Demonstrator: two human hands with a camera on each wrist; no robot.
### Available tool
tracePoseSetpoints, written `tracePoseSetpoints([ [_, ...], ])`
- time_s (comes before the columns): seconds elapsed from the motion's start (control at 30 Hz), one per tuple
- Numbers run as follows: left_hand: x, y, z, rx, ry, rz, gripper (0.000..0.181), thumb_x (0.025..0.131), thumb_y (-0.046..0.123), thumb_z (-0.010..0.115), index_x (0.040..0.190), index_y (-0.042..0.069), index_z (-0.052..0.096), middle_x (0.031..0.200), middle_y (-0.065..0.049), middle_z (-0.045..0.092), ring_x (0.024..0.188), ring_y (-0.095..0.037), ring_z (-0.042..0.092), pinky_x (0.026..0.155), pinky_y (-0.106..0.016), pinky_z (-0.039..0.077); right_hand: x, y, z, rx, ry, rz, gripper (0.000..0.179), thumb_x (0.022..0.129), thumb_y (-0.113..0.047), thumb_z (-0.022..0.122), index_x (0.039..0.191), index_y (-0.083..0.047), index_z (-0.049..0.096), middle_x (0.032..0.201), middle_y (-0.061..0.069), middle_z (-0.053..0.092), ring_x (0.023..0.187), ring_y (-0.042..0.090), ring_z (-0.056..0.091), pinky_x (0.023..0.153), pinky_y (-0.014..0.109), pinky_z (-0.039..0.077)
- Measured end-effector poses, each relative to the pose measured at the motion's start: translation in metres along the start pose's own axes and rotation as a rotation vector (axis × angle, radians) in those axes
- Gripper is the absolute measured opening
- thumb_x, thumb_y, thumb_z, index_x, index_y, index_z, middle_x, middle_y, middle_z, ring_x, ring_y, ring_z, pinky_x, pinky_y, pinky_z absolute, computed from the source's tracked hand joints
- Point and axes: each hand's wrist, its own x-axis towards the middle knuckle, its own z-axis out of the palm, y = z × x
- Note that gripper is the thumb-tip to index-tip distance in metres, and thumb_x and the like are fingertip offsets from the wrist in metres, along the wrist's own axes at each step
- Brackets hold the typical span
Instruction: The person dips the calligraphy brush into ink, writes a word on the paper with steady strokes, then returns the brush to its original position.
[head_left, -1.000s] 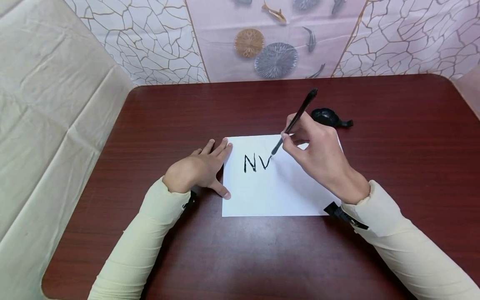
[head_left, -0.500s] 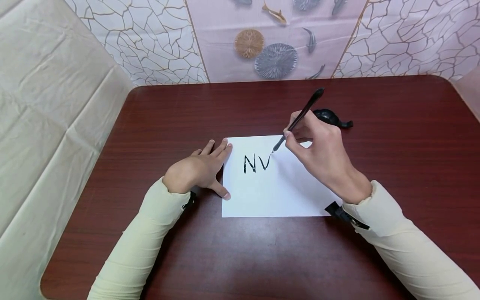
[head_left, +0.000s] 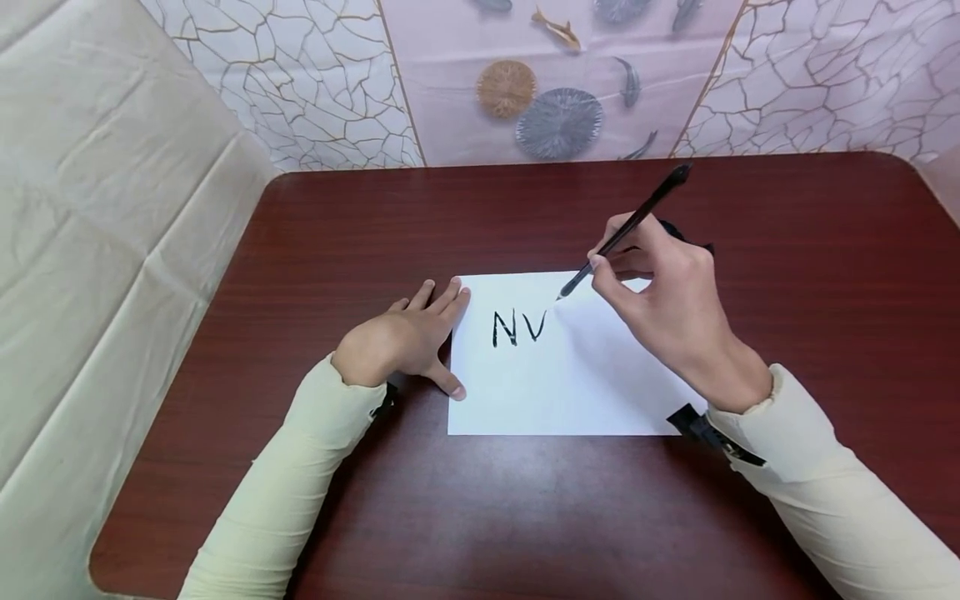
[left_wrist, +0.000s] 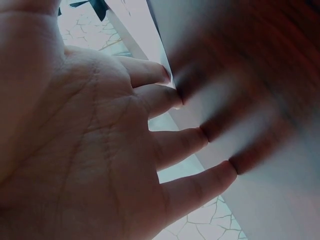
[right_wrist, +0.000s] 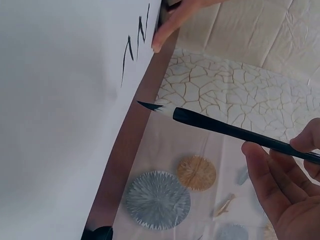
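Paper [head_left: 540,387] lay at the centre of the frame, bearing two black letters [head_left: 505,328]; your left hand [head_left: 397,340] rested spread on the left edge, and your right hand [head_left: 671,292], right of centre, pinched a brush [right_wrist: 225,129] that slanted toward the upper right, its tip just above the paper

The left arm [head_left: 292,467], sleeved in cream to the wrist, slants in between the left edge and middle of the worktop [head_left: 495,517]. The left hand [head_left: 397,342] is palm down, its four fingers spread towards the far edge and the thumb stuck out to the right, fingertips pressed down, palm arched. The right arm [head_left: 817,475], sleeved alike, slants in towards the far edge. The right hand [head_left: 667,300] is bent inward, thumb and fingertips meeting in a pinch.
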Motion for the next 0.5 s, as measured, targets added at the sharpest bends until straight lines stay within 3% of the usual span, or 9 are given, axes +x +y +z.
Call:
tracePoseSetpoints([
  [0.5, -0.0015, 0.0022, 0.0011, -0.016, -0.001, -0.003, 0.145, 0.076, 0.066, 0.088, 0.170, 0.015, -0.010, 0.176, -0.004, -0.018, 0.162, -0.037, -0.013, 0.128, -0.060, 0.013, -0.0060, 0.0067, 0.0006, 0.009, -0.007, 0.003, 0.019, 0.094, 0.004, 0.072, 0.111, 0.003, 0.062, 0.101, 0.010, 0.075, 0.092, 0.020, 0.076, 0.086, 0.009, 0.052],
])
